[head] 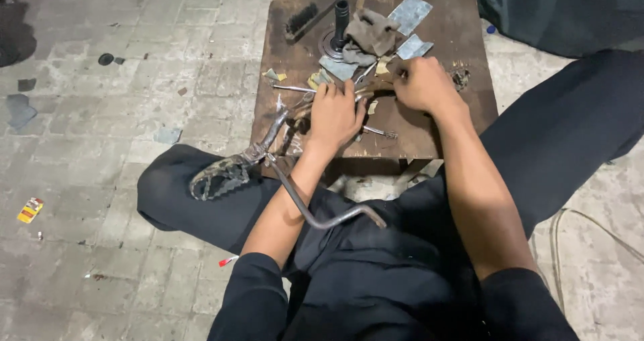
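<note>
A grey metal foot-peg lever with a toothed pedal and bent rod (268, 154) is pressed onto the low brown wooden workbench (469, 106) by the left hand (333, 115), laid flat over it. The right hand (424, 84) is closed on its far end. Steady downward pressure would be best kept. Sandpaper scraps (409, 13), a black brush (302, 19) and a grey rag (372, 35) lie beyond.

A low wooden table (469, 59) stood at the upper centre of the frame, between the person's spread legs. On its far edge lay a brush (300, 19), with an upright valve (340, 22) right of it and a rag (372, 35) further right. Sandpaper sheets (409, 13) lay behind the rag. The left hand (333, 116) and right hand (424, 84) rested mid-table on a metal footrest assembly (231, 173), which overhung the table's lower left edge.
</note>
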